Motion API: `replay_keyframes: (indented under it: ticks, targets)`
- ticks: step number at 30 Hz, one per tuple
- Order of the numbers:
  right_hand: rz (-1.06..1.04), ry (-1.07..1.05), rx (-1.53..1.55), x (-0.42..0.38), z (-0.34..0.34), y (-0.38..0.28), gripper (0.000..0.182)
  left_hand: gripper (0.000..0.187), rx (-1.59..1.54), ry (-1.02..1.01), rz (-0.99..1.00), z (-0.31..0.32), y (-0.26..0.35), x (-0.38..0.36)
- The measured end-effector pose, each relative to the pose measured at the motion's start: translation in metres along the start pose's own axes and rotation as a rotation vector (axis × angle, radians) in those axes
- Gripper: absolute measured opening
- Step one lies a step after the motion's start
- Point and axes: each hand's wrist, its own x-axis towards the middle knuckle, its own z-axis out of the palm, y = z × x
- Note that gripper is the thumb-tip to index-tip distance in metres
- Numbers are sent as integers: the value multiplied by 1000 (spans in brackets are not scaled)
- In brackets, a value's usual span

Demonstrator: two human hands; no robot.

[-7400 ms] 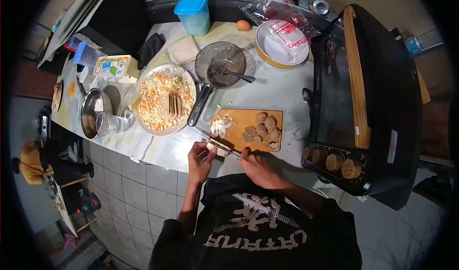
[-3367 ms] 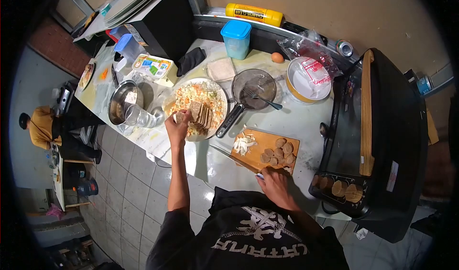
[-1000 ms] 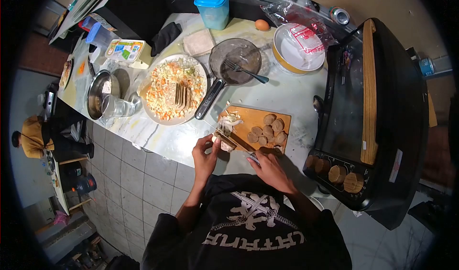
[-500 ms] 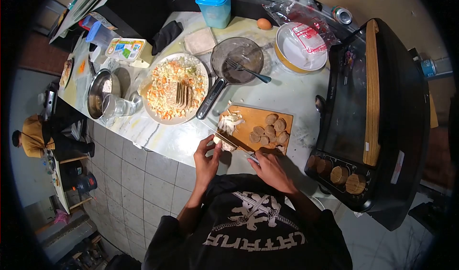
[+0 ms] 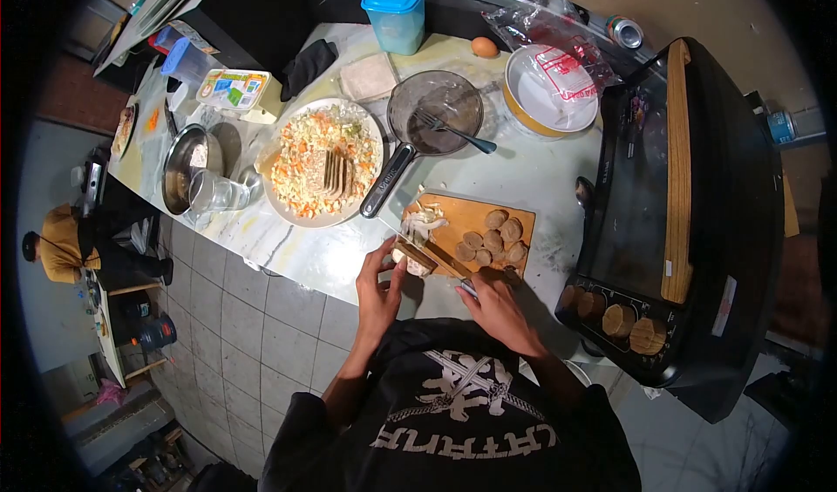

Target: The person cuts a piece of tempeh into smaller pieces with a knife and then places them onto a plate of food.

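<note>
My right hand (image 5: pixel 497 307) grips a knife (image 5: pixel 445 264) by its handle. The blade slants to the upper left over a wooden cutting board (image 5: pixel 471 209), its tip near my left fingers. My left hand (image 5: pixel 378 290) is closed on a pale, pinkish-white piece of food (image 5: pixel 413 265) at the board's near left corner; the fingers partly cover it. Pale shreds (image 5: pixel 424 223) lie on the board just beyond the blade. Several round brown slices (image 5: pixel 495 237), like cut meatballs, sit on its right half.
A plate (image 5: pixel 377 135) of chopped vegetables with stacked slices stands beyond the board, beside a strainer (image 5: pixel 436 91) with a fork in it. A toaster oven (image 5: pixel 649 196) bounds the right. A bowl (image 5: pixel 507 100), an egg (image 5: pixel 484 48) and a blue-lidded container (image 5: pixel 394 21) stand behind. Another person (image 5: pixel 61 244) stands far left.
The knife blade has turned so that more of its flat side shows. Both hands stay in nearly the same place, and the view has shifted very slightly.
</note>
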Motion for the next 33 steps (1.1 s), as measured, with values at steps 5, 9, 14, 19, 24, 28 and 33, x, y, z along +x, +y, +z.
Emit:
replay_keyframes:
  ticks: [5,9,14,19,24,28,33]
  targets:
    - [-33,21,18,-1,-2,0,27,35,170,-85,83,-7,3,6]
    - [-25,4,29,-4,-10,-10,27,34,137,-94,60,-9,7,7]
    - [-7,-13,13,-5,-7,-7,29,35,102,-90,20,-10,5,8]
    - [21,-44,26,-5,-12,-13,31,34,67,-80,14,-10,1,9]
    - [13,-37,-11,-6,-10,-10,32,34,56,-75,10,-11,-4,10]
    - [-28,-16,-27,-8,-5,-4,33,34,40,-39,-10,-9,-6,10]
    - [-6,-57,-28,-7,-6,-5,35,34,39,-5,-28,-7,-5,8]
